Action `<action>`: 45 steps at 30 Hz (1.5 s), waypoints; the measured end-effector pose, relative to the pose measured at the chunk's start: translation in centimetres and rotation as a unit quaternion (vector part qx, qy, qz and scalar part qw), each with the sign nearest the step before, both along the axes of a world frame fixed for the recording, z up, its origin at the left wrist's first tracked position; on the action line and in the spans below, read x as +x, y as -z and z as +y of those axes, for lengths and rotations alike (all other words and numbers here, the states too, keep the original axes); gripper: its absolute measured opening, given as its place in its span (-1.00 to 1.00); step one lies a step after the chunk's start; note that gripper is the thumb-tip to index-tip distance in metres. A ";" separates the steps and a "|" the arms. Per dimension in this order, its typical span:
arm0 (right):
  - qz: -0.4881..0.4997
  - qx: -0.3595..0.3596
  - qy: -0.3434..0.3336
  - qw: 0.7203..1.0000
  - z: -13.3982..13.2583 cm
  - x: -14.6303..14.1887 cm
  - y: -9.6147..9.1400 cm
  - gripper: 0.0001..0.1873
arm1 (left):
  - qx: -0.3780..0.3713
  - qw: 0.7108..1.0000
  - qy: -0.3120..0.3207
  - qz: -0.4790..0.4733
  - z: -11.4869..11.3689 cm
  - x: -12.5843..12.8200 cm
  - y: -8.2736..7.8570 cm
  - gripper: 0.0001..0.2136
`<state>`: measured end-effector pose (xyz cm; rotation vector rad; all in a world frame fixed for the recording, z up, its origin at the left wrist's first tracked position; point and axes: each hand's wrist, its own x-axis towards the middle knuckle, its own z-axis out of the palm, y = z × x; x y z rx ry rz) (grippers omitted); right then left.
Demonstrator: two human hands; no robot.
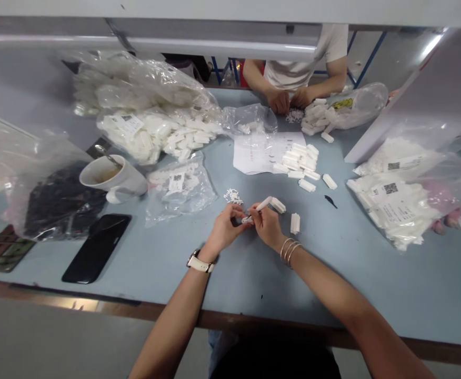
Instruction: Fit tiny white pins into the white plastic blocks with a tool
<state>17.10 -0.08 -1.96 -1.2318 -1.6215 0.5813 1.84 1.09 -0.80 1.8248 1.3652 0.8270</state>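
Just in front of the heap of tiny white plastic parts (pixel 233 196): left hand (pixel 224 228), fingertips pinched on a white plastic piece (pixel 247 219). Possible mishaps: scattering of the heap if brushed; slip of the piece under tool pressure. Piece: small, narrow, apparently slotted, partly hidden. Right of the heap: right hand (pixel 269 227), fingers closed around a white pen-like tool (pixel 263 204); farther right, two loose white housings (pixel 295 223).
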 end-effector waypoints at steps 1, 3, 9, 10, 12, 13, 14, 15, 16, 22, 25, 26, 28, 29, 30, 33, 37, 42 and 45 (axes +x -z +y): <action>-0.001 0.001 -0.001 1.000 0.0 0.0 0.0 -0.56 | 0.001 1.000 0.000 0.000 0.0 0.0 0.0 -0.69; 0.010 -0.005 -0.004 1.000 -0.1 0.1 -0.1 -0.57 | 0.005 1.000 -0.001 0.002 0.0 0.0 -0.1 -0.69; 0.063 -0.001 0.010 0.998 -0.2 0.2 0.0 -0.63 | 0.011 1.000 0.002 0.006 0.0 0.0 0.0 -0.71; 0.062 -0.002 0.009 0.998 -0.1 0.2 0.0 -0.64 | 0.010 1.000 0.001 0.006 0.0 0.0 0.0 -0.71; 0.052 -0.002 0.009 0.999 -0.1 0.2 0.0 -0.66 | 0.008 1.000 -0.001 0.010 0.0 0.0 0.1 -0.70; 0.044 -0.002 0.010 0.999 0.0 0.2 0.1 -0.67 | 0.009 1.000 -0.002 0.012 0.0 0.0 0.1 -0.70; 0.035 -0.001 0.010 0.999 0.0 0.2 0.1 -0.68 | 0.012 1.000 -0.003 0.014 0.0 0.0 0.1 -0.71; 0.026 0.000 0.009 1.000 0.0 0.2 0.1 -0.69 | 0.016 1.000 -0.002 0.013 0.0 0.0 0.1 -0.71; 0.019 0.000 0.007 1.000 0.0 0.2 0.1 -0.69 | 0.018 1.000 0.000 0.012 0.0 0.0 0.1 -0.72; 0.087 -0.010 0.013 0.996 -0.1 0.1 -0.4 -0.63 | 0.013 1.000 -0.002 0.020 0.0 0.1 -0.2 -0.71; 0.104 -0.012 0.015 0.994 -0.2 0.2 -0.4 -0.61 | 0.017 1.000 -0.003 0.022 0.0 0.1 -0.3 -0.70; 0.102 -0.015 0.012 0.995 -0.2 0.2 -0.4 -0.61 | 0.016 1.000 -0.004 0.023 0.0 0.1 -0.3 -0.70; 0.098 -0.024 0.009 0.995 -0.2 0.2 -0.3 -0.60 | 0.012 1.000 -0.004 0.022 0.0 0.1 -0.3 -0.68; 0.097 -0.028 0.008 0.995 -0.2 0.2 -0.3 -0.59 | 0.012 1.000 -0.004 0.021 0.0 0.1 -0.2 -0.68; 0.095 -0.031 0.006 0.995 -0.2 0.2 -0.3 -0.60 | 0.012 1.000 -0.003 0.021 0.0 0.1 -0.2 -0.69; 0.089 -0.021 0.007 0.996 -0.1 0.2 -0.4 -0.62 | 0.016 1.000 0.002 0.020 0.0 0.0 -0.1 -0.72; 0.087 -0.006 0.007 0.996 -0.1 0.3 -0.4 -0.64 | 0.027 1.000 0.008 0.013 0.1 0.0 0.1 -0.73; 0.071 -0.017 -0.001 0.997 -0.2 0.3 -0.2 -0.64 | 0.012 1.000 0.004 0.006 0.1 0.1 0.0 -0.72; 0.062 -0.024 0.007 0.998 -0.2 0.3 -0.2 -0.63 | 0.006 1.000 0.004 0.007 0.1 0.2 -0.1 -0.71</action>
